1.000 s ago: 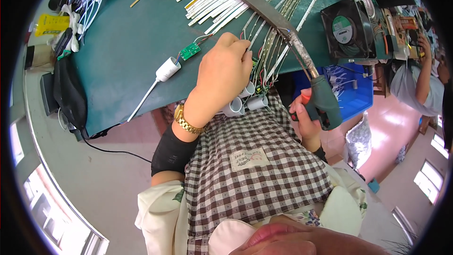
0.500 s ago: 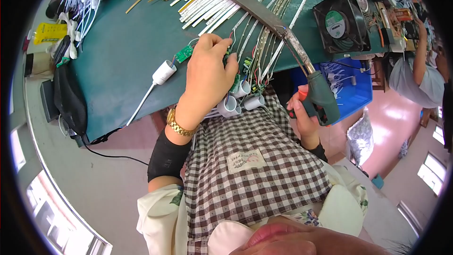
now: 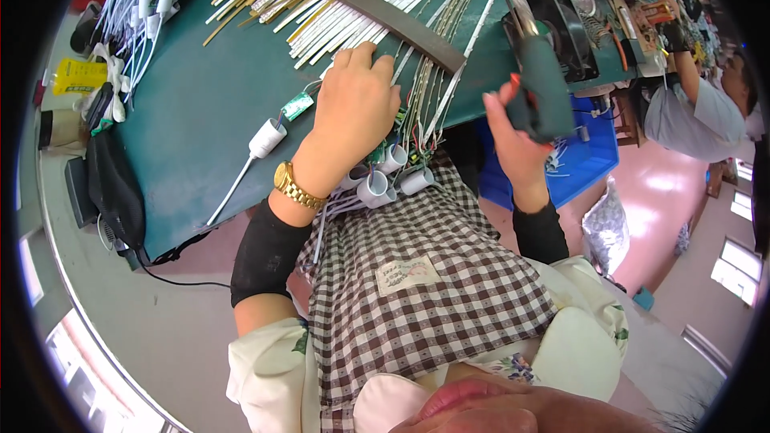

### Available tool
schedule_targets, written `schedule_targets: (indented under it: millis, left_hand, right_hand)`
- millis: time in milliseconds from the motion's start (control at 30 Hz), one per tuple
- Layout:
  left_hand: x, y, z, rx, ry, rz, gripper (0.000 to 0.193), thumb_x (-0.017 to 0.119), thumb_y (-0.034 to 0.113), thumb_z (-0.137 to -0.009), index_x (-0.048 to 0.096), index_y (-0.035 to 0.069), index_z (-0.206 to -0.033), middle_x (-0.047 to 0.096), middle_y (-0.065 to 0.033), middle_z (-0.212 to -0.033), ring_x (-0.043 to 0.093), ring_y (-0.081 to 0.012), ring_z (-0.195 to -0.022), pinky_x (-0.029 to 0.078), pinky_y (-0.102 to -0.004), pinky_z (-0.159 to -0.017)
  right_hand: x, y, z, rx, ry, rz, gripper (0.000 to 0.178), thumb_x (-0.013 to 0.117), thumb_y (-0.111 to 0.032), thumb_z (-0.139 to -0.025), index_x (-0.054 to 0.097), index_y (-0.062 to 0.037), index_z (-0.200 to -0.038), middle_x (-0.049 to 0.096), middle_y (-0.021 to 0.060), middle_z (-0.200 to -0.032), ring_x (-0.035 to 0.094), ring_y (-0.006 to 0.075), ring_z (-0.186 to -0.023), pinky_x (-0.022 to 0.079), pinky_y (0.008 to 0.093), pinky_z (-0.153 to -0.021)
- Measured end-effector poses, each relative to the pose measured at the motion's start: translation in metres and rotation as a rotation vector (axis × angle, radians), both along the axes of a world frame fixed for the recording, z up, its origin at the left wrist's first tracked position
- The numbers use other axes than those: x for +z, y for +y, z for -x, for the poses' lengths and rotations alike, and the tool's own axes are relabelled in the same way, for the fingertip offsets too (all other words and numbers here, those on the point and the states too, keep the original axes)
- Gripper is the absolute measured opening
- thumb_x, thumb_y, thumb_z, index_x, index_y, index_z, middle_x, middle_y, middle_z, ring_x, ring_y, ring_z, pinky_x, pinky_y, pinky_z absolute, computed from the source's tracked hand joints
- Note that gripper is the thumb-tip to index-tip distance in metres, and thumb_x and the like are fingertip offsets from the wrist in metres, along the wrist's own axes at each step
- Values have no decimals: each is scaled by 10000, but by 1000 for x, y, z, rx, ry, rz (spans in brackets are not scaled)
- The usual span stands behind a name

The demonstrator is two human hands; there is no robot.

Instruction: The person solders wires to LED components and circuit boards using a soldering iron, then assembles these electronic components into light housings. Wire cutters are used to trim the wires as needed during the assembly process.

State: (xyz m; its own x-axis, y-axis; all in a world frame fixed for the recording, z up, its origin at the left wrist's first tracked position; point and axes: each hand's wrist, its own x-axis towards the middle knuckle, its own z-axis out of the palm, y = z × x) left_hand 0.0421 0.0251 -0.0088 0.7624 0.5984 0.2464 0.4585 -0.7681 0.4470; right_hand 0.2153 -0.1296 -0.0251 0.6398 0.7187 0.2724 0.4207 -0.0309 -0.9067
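Observation:
My right hand [image 3: 520, 148] grips a soldering gun [image 3: 547, 84] with a dark green handle and a red trigger; its metal barrel points up and away, over the table's right part. My left hand [image 3: 353, 104] is closed, fingers curled down at the ends of the light strips; whatever they pinch is hidden beneath. Just left of it lies a small circuit board [image 3: 298, 106], wired to a white cylindrical housing [image 3: 267, 138] with a white cable. Several more white housings [image 3: 374, 189] with boards and wires hang at the table edge below my left hand.
A flat metal bar [image 3: 393, 24] lies across thin white and yellow strips [image 3: 321, 12] on the green table [image 3: 192, 96]. At right stand a black fan [image 3: 573, 40] and a blue bin [image 3: 589, 164]. More wired housings [image 3: 164, 0] pile up far left. Another person [image 3: 694, 112] sits at right.
My right hand has raised the soldering gun up and away from the strips and bar, toward the fan. My left hand stays near the strip ends. The view has shifted slightly.

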Motion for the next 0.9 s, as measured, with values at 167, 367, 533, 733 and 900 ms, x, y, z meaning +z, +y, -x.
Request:
schedule_targets:
  millis: [167,367,533,733,900]
  left_hand:
    - [-7,0,-4,18,-91,-61,254,676,77,-780,655,2,-1022,618,-168,-1134,573,-350,-1004,488,-418,-867]
    - [-13,-2,-10,-34,-76,-127,267,643,10,-730,656,2,-996,624,-172,-1100,580,-327,-887,486,-399,-820]
    - [-7,-4,-13,-76,-45,-102,332,638,19,-740,645,1,-1072,624,-160,-1125,581,-320,-872,490,-407,-796]
    - [-7,-10,-19,-193,-46,-103,295,633,15,-736,621,-20,-1028,645,-158,-1061,599,-313,-785,509,-406,-712]
    - [-1,-34,-29,-192,-155,107,192,603,15,-771,590,14,-962,627,-169,-801,604,-370,-748,486,-473,-652]
  right_hand:
    - [9,44,-1,47,-507,131,896,792,9,-645,318,-49,-1403,578,128,-1153,574,281,-1097,391,492,-1009]
    - [7,59,1,124,-707,176,940,780,-71,-686,241,-44,-1456,594,108,-1106,580,300,-1020,299,621,-1028]
    - [6,64,-16,219,-689,-22,834,773,-78,-697,325,-24,-1398,633,105,-974,624,302,-854,464,442,-844]
    - [23,65,-19,211,-741,-59,705,757,-78,-709,390,-30,-1309,655,117,-961,647,314,-817,505,399,-706]
    - [19,60,-20,205,-646,57,704,737,-40,-704,368,-88,-1301,655,152,-1011,646,371,-866,502,428,-718]
